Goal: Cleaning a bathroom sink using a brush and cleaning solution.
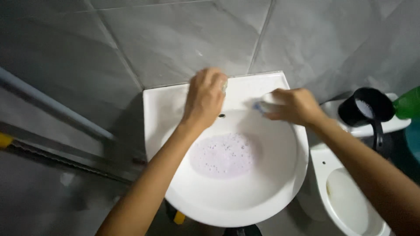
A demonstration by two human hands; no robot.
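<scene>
Sponge sits on the sink back rim, right hand fingers gripping it. Left hand fingers closed on the tap. Soapy water pools in the bowl; wet rim likely slick, so the sponge could slip toward the toilet.

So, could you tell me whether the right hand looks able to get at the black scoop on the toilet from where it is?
Probably yes. The right hand is at the basin rim, holding a sponge-like thing, and the black scoop sits just beyond it with nothing visible between them, though that hand is occupied.
</scene>
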